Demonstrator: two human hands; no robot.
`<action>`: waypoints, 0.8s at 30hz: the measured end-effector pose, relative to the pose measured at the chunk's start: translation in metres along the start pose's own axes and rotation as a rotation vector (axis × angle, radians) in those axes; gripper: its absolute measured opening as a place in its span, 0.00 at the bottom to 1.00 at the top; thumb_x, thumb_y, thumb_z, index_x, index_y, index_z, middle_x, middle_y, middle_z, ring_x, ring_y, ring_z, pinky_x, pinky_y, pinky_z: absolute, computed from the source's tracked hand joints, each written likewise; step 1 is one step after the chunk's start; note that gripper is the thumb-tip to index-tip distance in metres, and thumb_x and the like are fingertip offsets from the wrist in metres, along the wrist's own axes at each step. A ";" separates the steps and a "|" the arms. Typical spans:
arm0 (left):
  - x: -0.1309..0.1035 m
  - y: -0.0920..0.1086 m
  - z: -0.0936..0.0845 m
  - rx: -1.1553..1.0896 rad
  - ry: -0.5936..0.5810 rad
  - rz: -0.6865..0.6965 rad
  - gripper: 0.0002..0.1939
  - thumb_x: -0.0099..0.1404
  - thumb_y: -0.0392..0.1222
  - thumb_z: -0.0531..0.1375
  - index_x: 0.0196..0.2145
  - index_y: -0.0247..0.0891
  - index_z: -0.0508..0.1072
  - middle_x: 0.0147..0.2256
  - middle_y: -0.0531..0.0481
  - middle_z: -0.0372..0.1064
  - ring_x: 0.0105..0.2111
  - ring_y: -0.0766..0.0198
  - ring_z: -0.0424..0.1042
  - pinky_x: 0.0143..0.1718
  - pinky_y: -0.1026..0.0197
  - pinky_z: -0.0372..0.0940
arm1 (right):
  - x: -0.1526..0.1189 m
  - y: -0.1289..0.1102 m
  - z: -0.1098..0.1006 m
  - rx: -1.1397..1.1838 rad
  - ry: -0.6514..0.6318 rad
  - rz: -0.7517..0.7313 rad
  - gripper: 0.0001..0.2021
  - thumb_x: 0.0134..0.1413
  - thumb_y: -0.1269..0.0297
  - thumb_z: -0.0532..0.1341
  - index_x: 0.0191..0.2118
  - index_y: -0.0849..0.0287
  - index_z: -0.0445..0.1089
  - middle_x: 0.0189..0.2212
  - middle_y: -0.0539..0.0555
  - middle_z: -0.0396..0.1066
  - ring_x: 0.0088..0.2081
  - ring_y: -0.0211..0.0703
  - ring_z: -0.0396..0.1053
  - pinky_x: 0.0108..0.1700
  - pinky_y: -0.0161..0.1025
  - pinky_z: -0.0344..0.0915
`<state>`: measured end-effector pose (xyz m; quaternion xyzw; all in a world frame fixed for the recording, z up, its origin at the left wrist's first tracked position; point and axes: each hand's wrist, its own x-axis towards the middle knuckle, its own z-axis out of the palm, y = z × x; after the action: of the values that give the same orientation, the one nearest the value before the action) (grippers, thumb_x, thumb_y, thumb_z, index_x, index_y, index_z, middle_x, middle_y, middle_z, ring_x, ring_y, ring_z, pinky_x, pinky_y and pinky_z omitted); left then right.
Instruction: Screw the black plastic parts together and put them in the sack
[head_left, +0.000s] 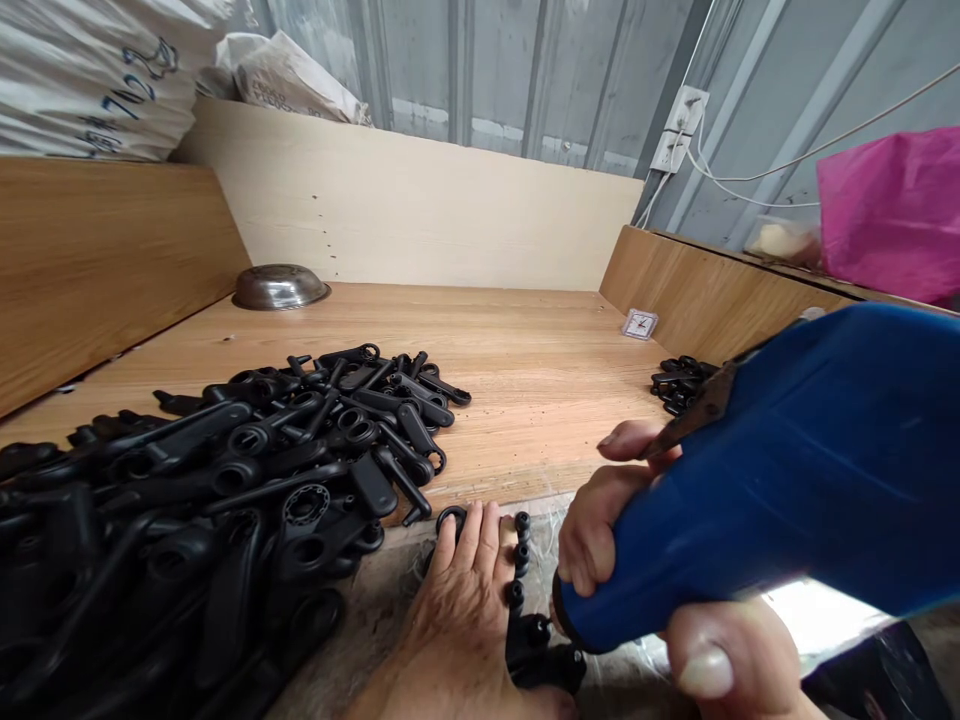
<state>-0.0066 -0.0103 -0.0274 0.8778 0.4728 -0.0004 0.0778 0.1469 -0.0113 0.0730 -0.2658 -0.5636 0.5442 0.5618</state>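
Observation:
My left hand (465,610) lies palm down with its fingers stretched flat, over and beside a row of black plastic parts (523,556) at the near edge of the worktop. The knobbed ends of these parts show along my index finger, and my thumb is close to the lowest ones. My right hand (600,530) is wrapped round a blue power tool (720,510) whose exact kind does not show. Its dark-collared front end points down left at the black parts, close to one knob; the tip itself is mostly hidden.
A large heap of black plastic handles (300,450) covers the left side. A steel bowl (279,287) lies upside down behind it. A small clock (640,324) and a smaller black pile (679,382) are at right. Wooden boards (420,210) wall the worktop (517,370).

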 end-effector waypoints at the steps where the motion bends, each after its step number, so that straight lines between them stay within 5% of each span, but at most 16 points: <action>1: 0.000 0.001 0.001 0.012 0.011 -0.006 0.32 0.62 0.43 0.46 0.62 0.29 0.44 0.61 0.34 0.39 0.61 0.45 0.38 0.59 0.42 0.40 | -0.002 0.001 0.001 -0.017 0.013 0.001 0.27 0.27 0.54 0.70 0.38 0.52 0.63 0.20 0.46 0.65 0.20 0.41 0.62 0.24 0.41 0.64; 6: 0.003 0.005 0.009 0.014 0.055 -0.058 0.31 0.63 0.44 0.47 0.61 0.28 0.50 0.61 0.36 0.42 0.61 0.44 0.38 0.59 0.42 0.38 | -0.001 0.000 0.004 -0.087 -0.098 0.042 0.17 0.33 0.57 0.69 0.32 0.54 0.65 0.20 0.46 0.63 0.20 0.38 0.61 0.22 0.37 0.62; 9: 0.003 0.002 0.009 -0.023 0.044 -0.034 0.33 0.62 0.49 0.48 0.61 0.32 0.49 0.62 0.39 0.42 0.62 0.45 0.37 0.60 0.42 0.38 | 0.006 0.000 0.002 -0.077 -0.182 0.030 0.24 0.32 0.52 0.69 0.38 0.53 0.66 0.19 0.46 0.63 0.19 0.39 0.62 0.21 0.38 0.63; 13: -0.002 0.002 -0.002 -0.043 0.016 0.022 0.43 0.56 0.59 0.54 0.62 0.32 0.47 0.62 0.35 0.37 0.62 0.42 0.34 0.59 0.40 0.35 | 0.007 0.004 -0.004 0.029 -0.151 -0.087 0.35 0.35 0.41 0.66 0.50 0.52 0.61 0.20 0.47 0.64 0.18 0.40 0.63 0.20 0.38 0.63; 16: -0.006 0.007 -0.014 -0.046 -0.015 0.002 0.53 0.48 0.66 0.58 0.61 0.28 0.48 0.62 0.30 0.34 0.62 0.42 0.31 0.60 0.41 0.33 | 0.004 -0.003 -0.013 0.211 -0.076 -0.208 0.34 0.38 0.45 0.67 0.53 0.48 0.59 0.19 0.46 0.64 0.18 0.39 0.63 0.20 0.36 0.64; 24: -0.004 0.014 -0.026 -0.086 -0.077 -0.071 0.53 0.47 0.64 0.60 0.60 0.28 0.48 0.61 0.32 0.30 0.62 0.46 0.29 0.60 0.43 0.32 | 0.003 -0.008 -0.033 0.207 -0.090 -0.173 0.38 0.34 0.45 0.68 0.54 0.48 0.60 0.18 0.45 0.62 0.14 0.36 0.57 0.18 0.35 0.60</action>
<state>0.0004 -0.0174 0.0006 0.8555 0.5000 -0.0167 0.1337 0.1790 -0.0003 0.0738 -0.1321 -0.5498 0.5603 0.6053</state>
